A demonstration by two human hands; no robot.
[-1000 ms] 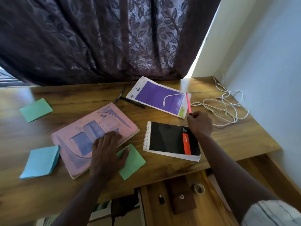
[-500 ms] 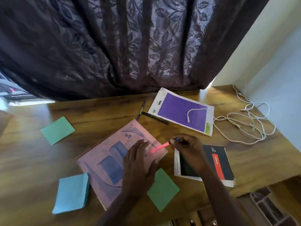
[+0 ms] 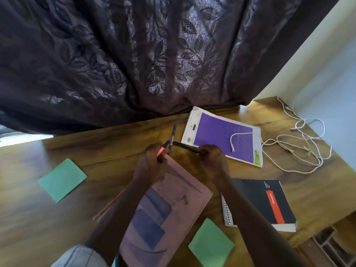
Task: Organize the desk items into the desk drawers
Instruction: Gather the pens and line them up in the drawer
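Left hand [image 3: 152,162] is curled round a pink pen [image 3: 161,151] above the far edge of the pink book [image 3: 169,205]. A blue pen [image 3: 174,132] on the desk [image 3: 115,147] reaches its fingers, but blur hides whether they grip it too. Right hand [image 3: 211,160] pinches one end of a black pen [image 3: 183,147] just beside the purple pad [image 3: 221,135]. The left green note [image 3: 62,179], near green note [image 3: 211,241], black notebook [image 3: 265,201] and white cable [image 3: 300,147] lie on the desk, and the open drawer [image 3: 327,245] shows at lower right.
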